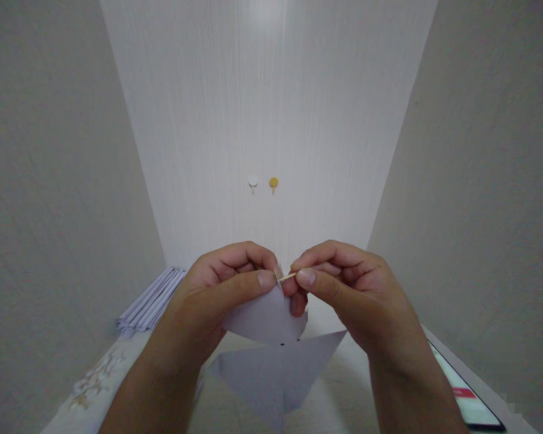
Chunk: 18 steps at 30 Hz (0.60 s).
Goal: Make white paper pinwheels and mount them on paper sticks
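Both angled inward, the left hand pinches white paper and the right hand a thin stick.

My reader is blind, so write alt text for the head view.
A person's left hand pinches pale paper while the right hand holds a thin stick at its top edge. A white stack lies at left, a tablet-like screen at lower right; a white hook and a yellow hook are on the wall ahead.
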{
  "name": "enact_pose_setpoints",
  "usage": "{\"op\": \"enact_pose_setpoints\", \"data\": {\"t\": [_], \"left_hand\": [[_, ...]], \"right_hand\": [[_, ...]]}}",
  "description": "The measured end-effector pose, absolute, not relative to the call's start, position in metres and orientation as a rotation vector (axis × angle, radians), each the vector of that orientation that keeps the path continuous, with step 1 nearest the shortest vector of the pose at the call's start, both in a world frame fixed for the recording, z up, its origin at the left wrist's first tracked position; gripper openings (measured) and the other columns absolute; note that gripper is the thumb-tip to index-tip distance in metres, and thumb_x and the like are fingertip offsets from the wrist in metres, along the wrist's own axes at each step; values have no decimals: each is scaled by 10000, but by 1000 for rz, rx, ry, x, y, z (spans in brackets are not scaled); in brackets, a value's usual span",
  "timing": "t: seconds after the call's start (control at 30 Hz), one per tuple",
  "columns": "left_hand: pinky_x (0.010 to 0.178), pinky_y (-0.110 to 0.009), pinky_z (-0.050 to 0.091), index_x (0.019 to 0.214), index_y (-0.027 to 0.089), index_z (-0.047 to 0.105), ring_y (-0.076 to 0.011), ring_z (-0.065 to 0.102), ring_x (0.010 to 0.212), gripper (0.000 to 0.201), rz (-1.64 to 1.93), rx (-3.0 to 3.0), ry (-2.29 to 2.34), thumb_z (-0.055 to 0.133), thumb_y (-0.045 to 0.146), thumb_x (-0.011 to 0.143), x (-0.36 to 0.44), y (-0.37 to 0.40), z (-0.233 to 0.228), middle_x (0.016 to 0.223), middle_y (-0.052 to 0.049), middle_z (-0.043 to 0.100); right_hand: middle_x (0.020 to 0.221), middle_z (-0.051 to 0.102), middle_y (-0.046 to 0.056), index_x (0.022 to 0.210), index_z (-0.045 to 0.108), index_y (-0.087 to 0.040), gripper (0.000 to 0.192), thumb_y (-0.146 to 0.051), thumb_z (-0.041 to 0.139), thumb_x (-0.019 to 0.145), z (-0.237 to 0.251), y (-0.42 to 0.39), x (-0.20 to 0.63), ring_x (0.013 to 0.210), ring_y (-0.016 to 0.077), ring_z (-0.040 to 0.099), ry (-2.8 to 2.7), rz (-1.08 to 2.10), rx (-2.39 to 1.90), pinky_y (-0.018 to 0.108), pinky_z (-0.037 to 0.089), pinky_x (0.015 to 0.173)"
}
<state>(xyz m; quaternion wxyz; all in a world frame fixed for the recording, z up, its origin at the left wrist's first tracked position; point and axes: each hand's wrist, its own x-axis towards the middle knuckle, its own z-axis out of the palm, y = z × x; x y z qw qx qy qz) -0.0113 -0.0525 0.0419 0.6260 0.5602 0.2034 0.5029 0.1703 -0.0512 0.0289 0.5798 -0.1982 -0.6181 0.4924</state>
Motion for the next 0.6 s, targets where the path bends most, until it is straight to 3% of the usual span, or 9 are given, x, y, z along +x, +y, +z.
{"op": "enact_pose_setpoints", "data": {"t": [0.6], "left_hand": [[436,-175,408,773,189,734,-111,603,472,83,1304,1315,641,796,244,765,-9,-54,40,630,-10,718]], "right_hand": [[778,807,15,873,759,-205,30,-200,789,875,27,-54,165,630,126,715,-1420,1014,-479,230,583,595]]}}
